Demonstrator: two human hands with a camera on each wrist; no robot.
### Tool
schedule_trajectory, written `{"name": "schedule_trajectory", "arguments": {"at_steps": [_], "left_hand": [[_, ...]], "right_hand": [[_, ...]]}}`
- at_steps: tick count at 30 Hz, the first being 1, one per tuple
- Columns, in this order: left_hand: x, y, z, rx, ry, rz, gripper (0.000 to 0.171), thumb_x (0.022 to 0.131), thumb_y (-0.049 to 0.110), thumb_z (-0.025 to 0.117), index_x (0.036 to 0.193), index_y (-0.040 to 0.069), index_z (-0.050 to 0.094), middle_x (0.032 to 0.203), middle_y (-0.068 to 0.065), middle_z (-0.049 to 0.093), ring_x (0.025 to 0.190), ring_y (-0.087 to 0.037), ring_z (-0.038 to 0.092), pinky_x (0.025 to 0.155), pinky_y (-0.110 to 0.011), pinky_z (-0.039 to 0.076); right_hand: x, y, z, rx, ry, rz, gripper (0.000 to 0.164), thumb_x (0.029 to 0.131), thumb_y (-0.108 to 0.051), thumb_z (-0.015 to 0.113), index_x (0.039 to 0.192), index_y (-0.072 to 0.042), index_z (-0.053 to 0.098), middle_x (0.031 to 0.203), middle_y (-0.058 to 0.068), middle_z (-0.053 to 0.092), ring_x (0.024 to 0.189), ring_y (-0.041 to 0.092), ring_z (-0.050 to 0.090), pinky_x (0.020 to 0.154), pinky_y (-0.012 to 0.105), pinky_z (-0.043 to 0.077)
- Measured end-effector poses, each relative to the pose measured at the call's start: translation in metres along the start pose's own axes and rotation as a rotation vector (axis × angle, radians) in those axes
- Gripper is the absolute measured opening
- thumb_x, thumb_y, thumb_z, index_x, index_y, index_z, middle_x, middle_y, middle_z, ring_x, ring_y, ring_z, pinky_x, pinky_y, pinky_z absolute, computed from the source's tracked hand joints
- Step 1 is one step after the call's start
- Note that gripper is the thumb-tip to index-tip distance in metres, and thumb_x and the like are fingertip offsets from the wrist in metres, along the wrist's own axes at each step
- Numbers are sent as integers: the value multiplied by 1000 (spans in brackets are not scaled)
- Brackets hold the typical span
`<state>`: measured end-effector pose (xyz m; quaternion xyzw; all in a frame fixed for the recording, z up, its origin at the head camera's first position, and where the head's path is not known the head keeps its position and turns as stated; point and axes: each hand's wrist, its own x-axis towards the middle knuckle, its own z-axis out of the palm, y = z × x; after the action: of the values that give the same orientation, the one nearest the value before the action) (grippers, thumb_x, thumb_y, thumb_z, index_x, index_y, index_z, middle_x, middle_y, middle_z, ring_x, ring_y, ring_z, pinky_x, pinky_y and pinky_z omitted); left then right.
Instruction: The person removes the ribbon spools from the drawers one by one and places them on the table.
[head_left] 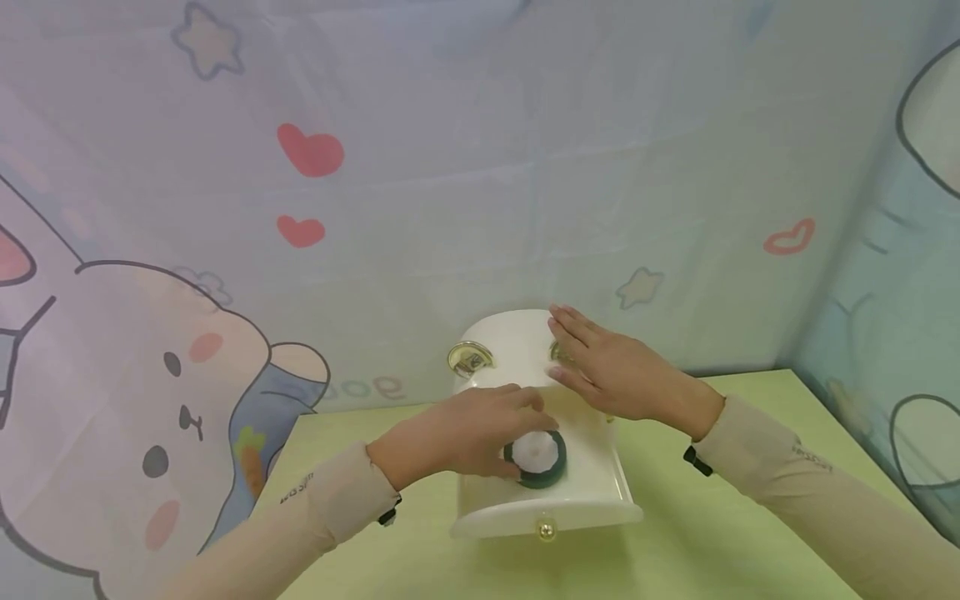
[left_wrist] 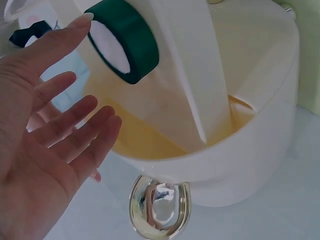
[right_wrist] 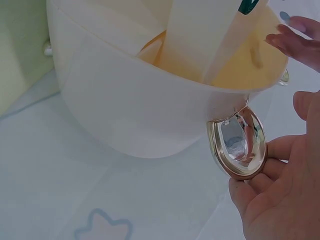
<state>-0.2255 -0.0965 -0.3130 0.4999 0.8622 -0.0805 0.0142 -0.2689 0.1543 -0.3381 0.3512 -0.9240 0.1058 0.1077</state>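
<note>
"Dark-green round roll with a white face: where is it sitting?"

"Inside the glossy white pulled-out drawer, seemingly flat on its floor, behind the curved front that carries a small gold ball knob. The white plastic round-backed box stands behind, on a pale-green tabletop."

"Does the left hand have a grip on it?"

"I'd say not. Its thumb is at the roll's rim, but the left wrist view shows the other fingers spread and apart from the green band."

"And the right hand?"

"Fingers fairly straight, touching the shiny gold ear-shaped fitting at the box's side. It looks like steadying rather than pulling."

"So which step is this?"

"Handling the roll within the drawer, as I judge it. One moment can't settle whether it's being set down or picked up."

"What would the next move need?"

"If it's being stored, lift the left hand clear, then push at the knob while the right braces the box. If it's being taken, bring the fingers in opposite the thumb first."
</note>
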Motion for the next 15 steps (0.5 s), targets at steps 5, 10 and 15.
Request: {"name": "schedule_trajectory", "arguments": {"at_steps": [5,10,15], "left_hand": [[10,1,3,-12,-46,24,72,82,32,92,146,24,60,140,0,59,127,-13,59,101,-29,56],[16,1,6,4,-62,35,73,80,31,92,145,26,60,142,1,59,130,-12,58,102,-30,56],[22,1,5,40,-105,54,75,79,36,93,146,27,60,147,0,58,134,-15,57,108,-30,53]], "right_hand": [[-1,0,-1,19,-8,2,75,111,-47,44,165,0,23,176,17,14,164,36,18,125,55,36],[-1,0,-1,26,-15,3,75,111,-48,45,165,-1,24,177,15,14,164,34,18,126,53,35],[0,1,0,17,-5,-4,75,111,-47,45,165,0,24,177,16,15,164,35,18,126,54,36]]}}
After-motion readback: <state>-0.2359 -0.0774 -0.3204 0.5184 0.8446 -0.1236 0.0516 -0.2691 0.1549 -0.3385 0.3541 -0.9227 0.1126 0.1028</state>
